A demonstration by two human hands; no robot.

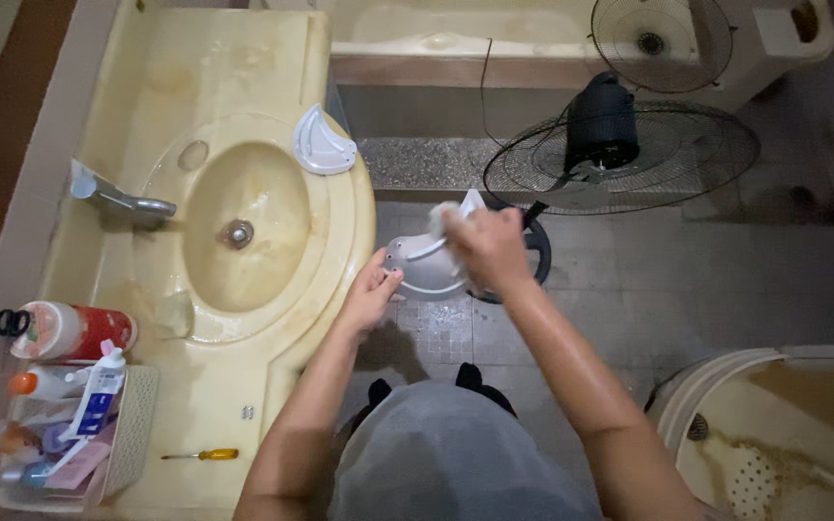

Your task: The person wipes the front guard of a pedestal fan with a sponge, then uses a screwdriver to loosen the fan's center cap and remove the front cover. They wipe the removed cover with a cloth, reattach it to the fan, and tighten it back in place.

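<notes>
My left hand (371,291) holds the near edge of a pale curved plastic fan blade (415,272) in front of the sink counter. On top of the blade my right hand (485,253) grips a white cloth (448,220) and presses it against the plastic. Both hands are above the grey tiled floor. A dismantled black fan motor with its wire grille (620,154) lies on the floor just beyond my hands. A second white blade (322,145) rests on the rim of the yellowish sink (195,318).
A metal tap (123,201) points into the basin. Bottles and tubes fill a basket (142,415) at the counter's near left, with a yellow-handled screwdriver (203,454) beside it. A loose round fan grille (661,41) leans at the back. A toilet bowl (707,386) stands at lower right.
</notes>
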